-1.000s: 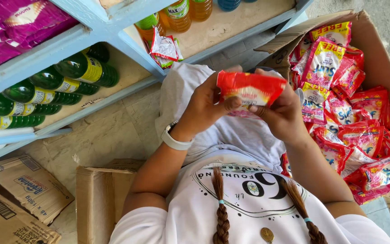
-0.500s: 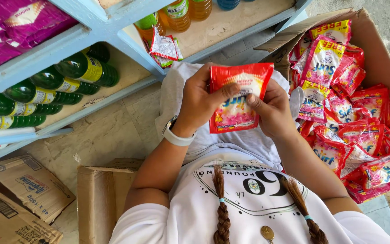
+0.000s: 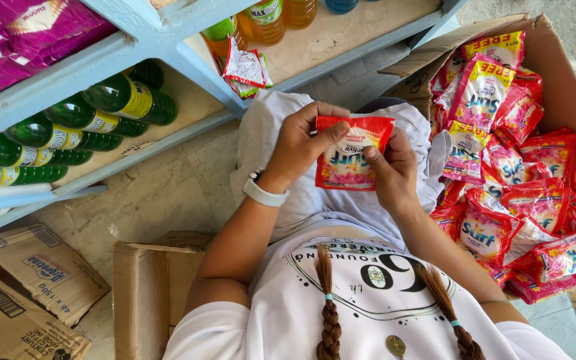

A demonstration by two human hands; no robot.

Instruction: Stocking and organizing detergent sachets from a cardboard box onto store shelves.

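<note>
Both my hands hold one red sachet (image 3: 349, 155) with a pink flower print, above my lap. My left hand (image 3: 301, 143), with a white wristband, pinches its upper left edge. My right hand (image 3: 391, 170) grips its right side. To the right stands an open cardboard box (image 3: 568, 87) filled with several more red and pink sachets (image 3: 501, 173).
A light blue shelf (image 3: 168, 60) at the top holds green bottles (image 3: 101, 113) lying on their sides, orange bottles, purple packs and a loose sachet (image 3: 245, 70). Flattened cardboard boxes (image 3: 41, 280) lie at the lower left on the tiled floor.
The sachet, first seen nearly edge-on, has been turned so that its printed face shows and has come slightly lower toward my lap. Both hands kept hold of it.
</note>
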